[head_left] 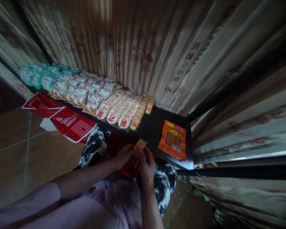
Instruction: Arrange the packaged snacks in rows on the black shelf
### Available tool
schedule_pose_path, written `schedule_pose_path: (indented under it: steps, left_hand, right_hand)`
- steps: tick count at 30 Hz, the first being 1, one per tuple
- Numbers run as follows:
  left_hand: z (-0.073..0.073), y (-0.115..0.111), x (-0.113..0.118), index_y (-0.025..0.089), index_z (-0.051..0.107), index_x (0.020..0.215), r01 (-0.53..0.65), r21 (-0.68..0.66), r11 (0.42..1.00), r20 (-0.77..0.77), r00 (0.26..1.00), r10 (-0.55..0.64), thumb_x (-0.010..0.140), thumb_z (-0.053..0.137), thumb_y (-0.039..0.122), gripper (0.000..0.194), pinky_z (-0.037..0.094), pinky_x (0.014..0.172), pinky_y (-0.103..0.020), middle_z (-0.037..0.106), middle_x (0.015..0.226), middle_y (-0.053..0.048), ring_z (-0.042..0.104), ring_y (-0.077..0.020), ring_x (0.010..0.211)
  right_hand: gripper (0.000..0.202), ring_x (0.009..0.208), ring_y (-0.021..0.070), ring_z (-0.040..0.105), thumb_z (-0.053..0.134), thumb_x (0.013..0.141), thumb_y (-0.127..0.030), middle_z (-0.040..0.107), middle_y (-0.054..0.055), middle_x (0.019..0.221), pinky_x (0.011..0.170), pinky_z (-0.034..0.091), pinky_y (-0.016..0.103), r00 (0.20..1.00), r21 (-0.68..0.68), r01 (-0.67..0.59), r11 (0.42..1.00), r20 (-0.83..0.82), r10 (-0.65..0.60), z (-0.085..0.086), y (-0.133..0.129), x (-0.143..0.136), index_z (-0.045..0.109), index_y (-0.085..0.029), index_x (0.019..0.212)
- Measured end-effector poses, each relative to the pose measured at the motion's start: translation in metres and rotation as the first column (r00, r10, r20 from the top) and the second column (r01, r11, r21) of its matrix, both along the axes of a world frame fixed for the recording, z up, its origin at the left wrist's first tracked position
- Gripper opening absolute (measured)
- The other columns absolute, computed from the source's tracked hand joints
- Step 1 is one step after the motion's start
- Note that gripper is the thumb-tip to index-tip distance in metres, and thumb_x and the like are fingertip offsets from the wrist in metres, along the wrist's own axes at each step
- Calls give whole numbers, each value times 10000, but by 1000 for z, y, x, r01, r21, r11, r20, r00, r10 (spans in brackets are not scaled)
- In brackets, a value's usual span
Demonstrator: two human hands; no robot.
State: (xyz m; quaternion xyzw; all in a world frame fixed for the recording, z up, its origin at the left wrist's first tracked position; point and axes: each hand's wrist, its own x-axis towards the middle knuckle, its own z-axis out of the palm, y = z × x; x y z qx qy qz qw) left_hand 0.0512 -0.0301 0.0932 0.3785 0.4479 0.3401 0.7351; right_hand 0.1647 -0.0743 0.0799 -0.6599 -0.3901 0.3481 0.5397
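Note:
Between my two hands is a small yellow snack packet with a red label, held above my lap at the front edge of the black table. My left hand pinches its left side, and the fingers of my right hand close on its lower right. Similar yellow packets form a row on the table, with one short stack of them at the right end. Left of these lie rows of round, clear-wrapped crackers. Something red, partly hidden by my hands, rests on my lap.
White-and-orange snack bags and green snack bags fill the table's left part. An orange pouch lies flat at the right. Red baskets sit below the front edge. Pleated curtains hang close behind the table.

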Motion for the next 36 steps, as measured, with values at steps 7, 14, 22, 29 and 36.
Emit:
schedule_pose_path:
  steps: [7,14,22,29,36]
  left_hand:
    - [5,6,14,131,561,905,-19,86,996,-72,997,25,708,613,485,408,454,628,-246,610,812,-34,584,-141,719]
    - [17,20,29,119,598,921,-43,199,979,-190,978,82,805,512,279,216,459,718,-242,641,891,-58,594,-159,837]
    - [18,45,39,112,631,963,60,320,945,-391,917,74,806,468,200,243,452,805,-269,665,972,-83,605,-180,884]
    - [7,56,45,149,630,1014,145,374,916,-429,903,32,794,448,183,288,437,879,-296,663,1026,-64,585,-195,964]
    - [-3,61,53,150,582,1091,90,358,929,-428,901,78,747,448,122,371,410,942,-311,615,1084,-79,554,-188,1021]
  right_hand:
    - [546,1048,239,570,507,781,-496,608,124,1164,887,440,364,985,1,27,1000,168,-27,2,8,5,540,-158,1208]
    - [552,936,229,583,449,797,-523,615,118,1071,791,442,330,927,-56,76,996,372,-50,20,20,10,545,-168,1210]
    - [517,849,212,599,438,795,-504,644,93,1021,747,427,307,888,-95,130,987,454,-73,21,42,20,570,-179,1174]
    - [528,752,194,602,456,773,-495,658,87,985,669,419,292,907,-128,145,981,414,-80,16,61,29,559,-179,1182]
    - [515,818,213,593,452,771,-451,653,102,991,707,421,311,914,-94,131,987,398,-83,10,76,37,558,-164,1186]
